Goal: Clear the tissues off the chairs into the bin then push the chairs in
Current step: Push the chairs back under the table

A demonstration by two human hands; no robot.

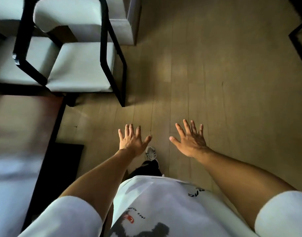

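Two chairs (pixel 82 65) (pixel 8 62); two hands (pixel 132 141) (pixel 191 141) (both spread, empty).

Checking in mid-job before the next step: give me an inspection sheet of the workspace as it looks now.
Surface: wooden floor, bare where visible.
Job's things: two pale-cushioned chairs, near chair and far chair, side by side at a dark table; no tissues on the visible seats; no bin in view.
Clutter: nothing seen.
Hands: left hand and right hand open, fingers spread, empty, over the floor.
Cables: nothing seen.
Surroundings: pale furniture behind the near chair; dark frame at the right edge.
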